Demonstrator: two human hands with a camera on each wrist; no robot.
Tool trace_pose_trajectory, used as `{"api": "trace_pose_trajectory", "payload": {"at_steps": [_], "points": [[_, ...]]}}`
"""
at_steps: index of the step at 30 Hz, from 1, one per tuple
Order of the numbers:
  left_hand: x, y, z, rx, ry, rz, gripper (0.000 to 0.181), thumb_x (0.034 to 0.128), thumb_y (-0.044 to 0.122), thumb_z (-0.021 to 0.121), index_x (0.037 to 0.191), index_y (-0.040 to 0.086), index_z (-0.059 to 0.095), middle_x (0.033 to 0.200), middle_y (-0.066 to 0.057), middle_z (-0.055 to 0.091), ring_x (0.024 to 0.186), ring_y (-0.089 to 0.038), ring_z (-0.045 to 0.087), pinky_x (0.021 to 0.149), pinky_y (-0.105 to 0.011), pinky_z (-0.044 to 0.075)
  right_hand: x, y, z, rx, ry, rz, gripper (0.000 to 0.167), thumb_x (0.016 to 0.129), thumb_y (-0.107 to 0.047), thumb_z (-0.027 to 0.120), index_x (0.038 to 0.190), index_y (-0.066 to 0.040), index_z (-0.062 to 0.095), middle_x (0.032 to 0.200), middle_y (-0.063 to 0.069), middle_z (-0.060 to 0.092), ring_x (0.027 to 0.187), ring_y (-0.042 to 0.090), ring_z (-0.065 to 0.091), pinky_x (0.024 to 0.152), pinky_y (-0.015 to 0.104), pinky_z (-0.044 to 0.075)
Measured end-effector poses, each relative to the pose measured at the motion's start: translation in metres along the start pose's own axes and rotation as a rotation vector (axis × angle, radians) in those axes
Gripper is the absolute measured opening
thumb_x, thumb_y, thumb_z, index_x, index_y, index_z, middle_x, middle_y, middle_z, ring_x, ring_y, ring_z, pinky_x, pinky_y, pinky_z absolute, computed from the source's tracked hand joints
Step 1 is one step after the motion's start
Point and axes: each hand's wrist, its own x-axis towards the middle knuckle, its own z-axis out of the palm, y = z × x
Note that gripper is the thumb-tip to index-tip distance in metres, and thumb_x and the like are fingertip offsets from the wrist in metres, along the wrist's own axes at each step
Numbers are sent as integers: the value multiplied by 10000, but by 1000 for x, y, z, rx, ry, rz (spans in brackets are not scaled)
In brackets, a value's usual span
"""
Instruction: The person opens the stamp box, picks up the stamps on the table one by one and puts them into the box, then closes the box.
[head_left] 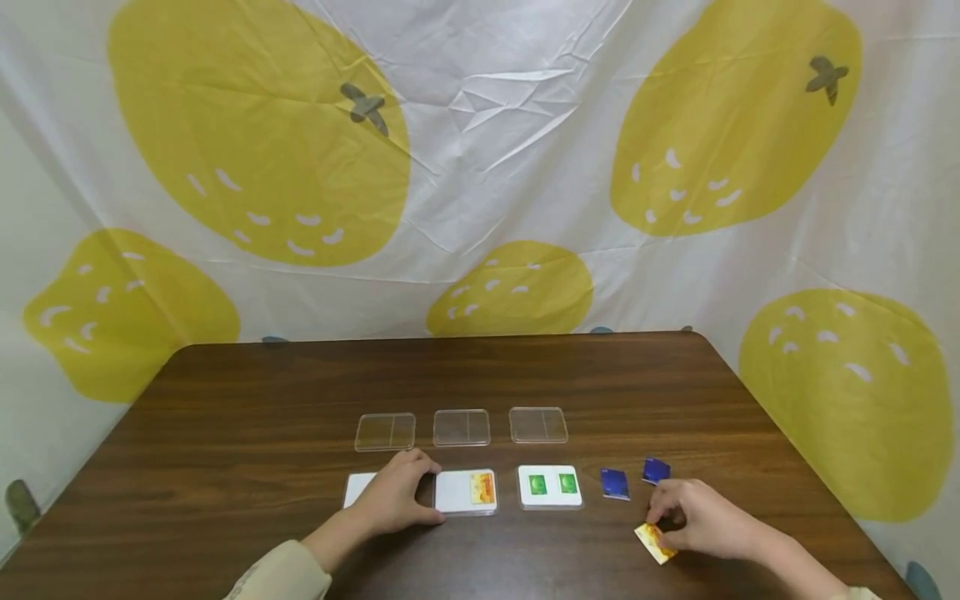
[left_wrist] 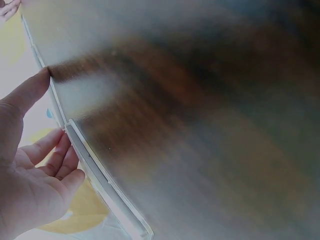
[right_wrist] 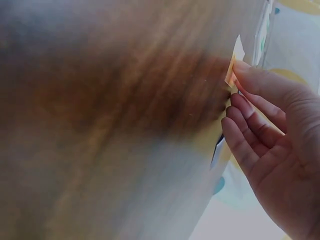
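The left hand [head_left: 395, 493] rests at the left edge of the middle white card case [head_left: 457, 492], which has one orange picture at its right side. Its thumb and fingers are spread; in the left wrist view the hand [left_wrist: 37, 170] touches the table and a case edge [left_wrist: 107, 187]. The right hand [head_left: 708, 518] pinches a small orange and yellow card [head_left: 654, 543] between thumb and finger, tilted at the table surface. The right wrist view shows that hand [right_wrist: 275, 135] with the card [right_wrist: 231, 72] at its fingertips.
Right of the middle case lies a case with two green pictures [head_left: 550, 487], then two dark blue cards [head_left: 615, 484]. Another white case [head_left: 357, 487] is partly behind the left hand. Three clear covers [head_left: 461, 427] lie in a row farther back. A patterned curtain [head_left: 510, 167] hangs behind.
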Motion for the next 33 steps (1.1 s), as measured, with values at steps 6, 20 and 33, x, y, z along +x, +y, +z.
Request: {"api": "trace_pose_trajectory", "payload": {"at_steps": [6, 20, 33], "points": [[0, -1, -1, 2, 0, 2, 538, 610, 295, 812, 1016, 0, 616, 962, -43, 548, 943, -222, 505, 827, -390, 441, 6, -2, -5, 59, -65, 37, 148, 693, -67, 747, 771, -142, 647, 786, -97, 545, 674, 3, 500, 534, 201, 455], [0, -1, 0, 7, -11, 0, 538, 613, 306, 811, 1018, 9, 617, 970, -41, 550, 950, -227, 508, 827, -388, 444, 7, 0, -3, 157, -89, 50, 161, 697, 7, 703, 744, -116, 610, 732, -102, 550, 638, -18, 508, 505, 202, 462], [0, -2, 2, 9, 7, 13, 536, 610, 301, 809, 1016, 7, 619, 957, -36, 552, 935, -220, 508, 816, -371, 444, 4, -5, -1, 236, -77, 245, 136, 692, -2, 698, 734, -86, 600, 679, -79, 573, 593, -9, 518, 473, 222, 469]]}}
